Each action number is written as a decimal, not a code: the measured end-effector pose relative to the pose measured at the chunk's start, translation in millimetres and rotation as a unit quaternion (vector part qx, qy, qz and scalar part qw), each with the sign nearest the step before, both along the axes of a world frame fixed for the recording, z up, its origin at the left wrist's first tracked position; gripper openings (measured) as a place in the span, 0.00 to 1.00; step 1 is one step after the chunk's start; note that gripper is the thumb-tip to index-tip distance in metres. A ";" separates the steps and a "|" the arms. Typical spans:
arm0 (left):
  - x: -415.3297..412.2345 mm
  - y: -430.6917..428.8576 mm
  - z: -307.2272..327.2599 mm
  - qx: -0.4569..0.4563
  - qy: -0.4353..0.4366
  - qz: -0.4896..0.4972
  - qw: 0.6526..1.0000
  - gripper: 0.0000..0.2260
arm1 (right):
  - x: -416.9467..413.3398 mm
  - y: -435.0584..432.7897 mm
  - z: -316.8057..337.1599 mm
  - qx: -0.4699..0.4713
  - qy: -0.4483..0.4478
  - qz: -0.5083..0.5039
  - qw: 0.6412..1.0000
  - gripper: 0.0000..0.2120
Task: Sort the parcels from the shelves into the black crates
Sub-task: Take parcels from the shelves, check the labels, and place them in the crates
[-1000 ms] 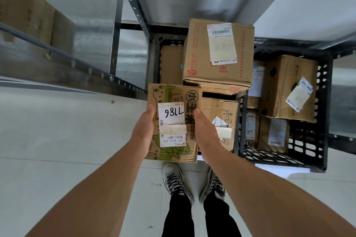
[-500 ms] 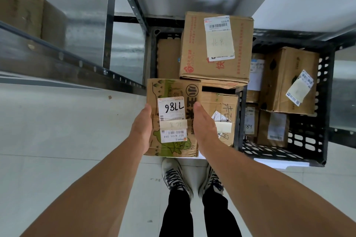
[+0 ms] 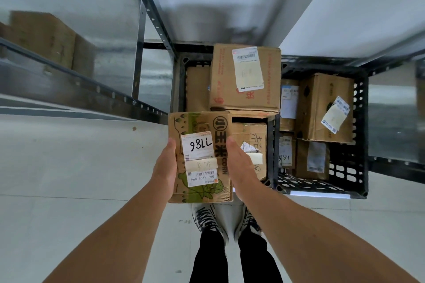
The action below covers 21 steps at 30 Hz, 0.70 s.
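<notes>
While the person stands facing the crates, the parcel (image 3: 200, 156) hangs in the air between both hands, over the pale floor (image 3: 69, 167) and just above the shoes (image 3: 208, 220). The left hand (image 3: 165, 165) presses against the parcel's left side with its thumb lying along the top face. The right hand (image 3: 239, 163) clamps the opposite side the same way, thumb on top. The other fingers of both hands are tucked out of sight behind the cardboard, so how they curl can't be told. It's a brown carton with green print and a white label bearing handwritten digits, held flat with the label facing up.

The parcel's far edge overlaps the near left corner of the left crate (image 3: 184, 64). That one is stacked high: a big box (image 3: 243, 80) with a long white label rides on top, and a smaller scribbled box (image 3: 250, 142) sits beneath it, just beside the right hand. The right crate (image 3: 360, 135) stands touching it and holds several cartons, the tallest (image 3: 322, 108) wearing a crooked label.

Off to the left runs the metal shelf frame (image 3: 138, 53), with blurred brown boxes (image 3: 43, 37) sitting on a shelf.
</notes>
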State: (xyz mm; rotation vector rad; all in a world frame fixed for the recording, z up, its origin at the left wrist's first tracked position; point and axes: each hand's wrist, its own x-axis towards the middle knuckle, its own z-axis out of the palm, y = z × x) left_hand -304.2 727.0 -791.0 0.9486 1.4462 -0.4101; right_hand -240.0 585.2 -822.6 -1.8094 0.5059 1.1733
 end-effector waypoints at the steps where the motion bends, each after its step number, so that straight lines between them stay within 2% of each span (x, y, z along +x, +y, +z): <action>1: 2.7 -4.1 4.6 -0.001 -0.005 -0.007 1.000 0.26 | 2.6 -5.1 4.8 -0.004 -0.003 -0.001 1.000 0.43; 10: 43.6 -62.7 12.2 -0.037 -0.038 -0.056 0.997 0.28 | 38.2 -75.5 12.3 -0.038 0.008 -0.078 0.996 0.43; 15: 59.7 -90.7 -17.1 -0.057 -0.055 -0.062 0.995 0.34 | 53.6 -104.4 -12.0 -0.049 0.026 -0.099 0.994 0.47; 18: 60.3 -104.9 -42.9 -0.069 -0.076 -0.072 0.992 0.46 | 63.0 -114.1 -25.9 -0.059 0.012 -0.093 0.994 0.50; 21: 56.2 -110.5 -60.4 -0.069 -0.076 -0.086 0.991 0.47 | 63.6 -117.1 -28.4 -0.047 -0.004 -0.075 0.996 0.46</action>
